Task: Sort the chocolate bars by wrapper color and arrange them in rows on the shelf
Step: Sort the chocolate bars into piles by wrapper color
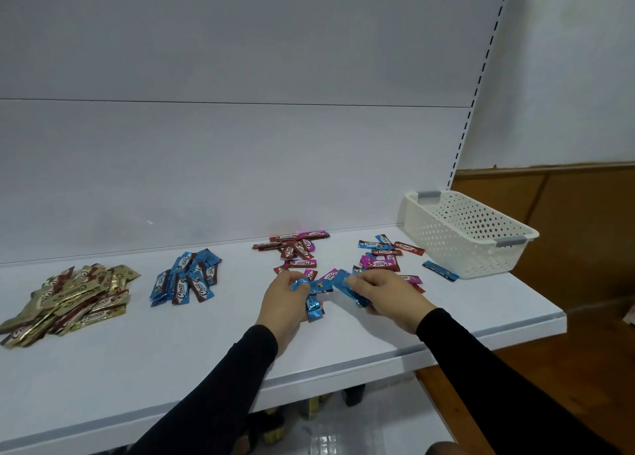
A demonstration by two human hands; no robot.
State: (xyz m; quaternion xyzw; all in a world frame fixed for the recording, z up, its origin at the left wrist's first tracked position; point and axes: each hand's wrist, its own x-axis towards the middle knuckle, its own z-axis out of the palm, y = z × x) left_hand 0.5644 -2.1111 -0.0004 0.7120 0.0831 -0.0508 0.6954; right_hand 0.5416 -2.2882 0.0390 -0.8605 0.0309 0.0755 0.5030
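White shelf (343, 344): we grip blue bars (314, 294) in our left hand (287, 300) and right hand (388, 294), gathering one color from the mixed pile (378, 258).

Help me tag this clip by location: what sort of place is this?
Probably a shop, or a mock-up of one. The white shelf has a plain back panel and a slotted upright like retail shelving, chocolate bars lie in colour piles such as the gold pile, and a white basket stands on the shelf.
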